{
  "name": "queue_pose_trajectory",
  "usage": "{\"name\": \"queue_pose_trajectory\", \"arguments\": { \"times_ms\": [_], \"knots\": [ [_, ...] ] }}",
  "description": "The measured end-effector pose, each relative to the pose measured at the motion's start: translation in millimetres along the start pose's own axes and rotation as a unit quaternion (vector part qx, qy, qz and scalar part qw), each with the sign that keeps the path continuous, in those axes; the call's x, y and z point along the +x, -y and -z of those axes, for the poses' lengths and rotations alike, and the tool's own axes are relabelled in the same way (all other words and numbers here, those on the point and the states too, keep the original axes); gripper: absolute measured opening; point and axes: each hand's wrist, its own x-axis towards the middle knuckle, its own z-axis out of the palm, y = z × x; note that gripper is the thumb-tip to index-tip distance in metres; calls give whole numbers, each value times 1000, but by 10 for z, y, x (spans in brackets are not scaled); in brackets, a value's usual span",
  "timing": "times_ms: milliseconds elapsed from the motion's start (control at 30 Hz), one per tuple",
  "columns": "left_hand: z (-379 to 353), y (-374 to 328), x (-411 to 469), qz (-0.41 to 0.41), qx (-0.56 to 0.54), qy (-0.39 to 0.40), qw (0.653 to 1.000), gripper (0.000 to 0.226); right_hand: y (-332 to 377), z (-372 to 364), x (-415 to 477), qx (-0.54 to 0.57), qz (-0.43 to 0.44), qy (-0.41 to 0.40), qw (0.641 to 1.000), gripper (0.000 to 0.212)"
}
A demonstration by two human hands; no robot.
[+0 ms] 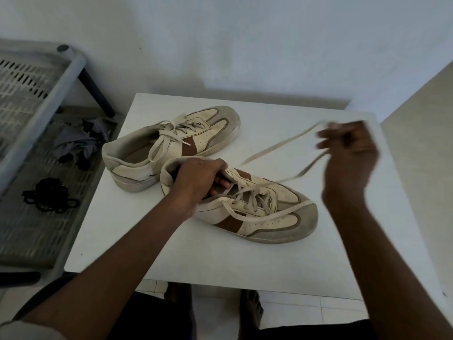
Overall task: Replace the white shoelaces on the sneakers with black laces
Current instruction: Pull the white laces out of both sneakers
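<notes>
Two cream sneakers with brown stripes and grey toes lie on a white table point(245, 266). The far sneaker point(171, 141) keeps its white lace threaded, with the ends lying loose. My left hand point(198, 180) grips the near sneaker point(264, 214) at its tongue and collar, fingers inside the opening. My right hand point(348, 155), blurred, is raised to the right and holds a long stretch of white lace point(279, 148) running from the near sneaker's eyelets. Black laces point(49, 197) lie in a heap on a grey slatted rack at the left.
The grey plastic rack point(29, 148) stands left of the table with a crumpled dark cloth point(83, 141) on it. A white wall rises behind the table. My bare feet point(250, 307) show on the tiled floor below the table's front edge.
</notes>
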Motion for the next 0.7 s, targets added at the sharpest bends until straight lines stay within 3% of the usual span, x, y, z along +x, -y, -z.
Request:
{"name": "queue_pose_trajectory", "arguments": {
  "times_ms": [33, 100, 167, 233, 333, 400, 467, 533, 700],
  "knots": [
    [1, 1, -2, 0, 2, 2, 1000, 30, -34, 70, 93, -18, -15, -58, 998, 22],
    [-4, 1, -11, 2, 1, 2, 1000, 30, -135, 128, 140, -152, -28, -18, 988, 4],
    [-15, -13, -14, 3, 0, -1, 1000, 31, -236, 39, -4, -313, -54, 113, 941, 43],
    [-27, -21, -21, 5, -1, -2, 1000, 31, -265, -97, -213, -373, -42, 193, 906, 68],
    [-18, -22, -27, 10, 6, 10, 1000, 32, -188, -214, -378, -336, 84, 275, 897, 44],
    [17, -30, -16, 14, 25, 28, 999, 33, -134, -239, -403, -267, 78, 398, 874, 28],
    [74, -58, -6, 9, 83, 44, 996, 36, -136, -244, -412, -255, 65, 483, 835, 31],
    [133, -86, -7, -6, 148, 68, 987, 34, -161, -256, -408, -281, 89, 482, 825, 31],
    [229, -37, 12, -33, 231, 181, 956, 14, -104, -189, -325, -240, 99, 451, 854, 13]
  ]
}}
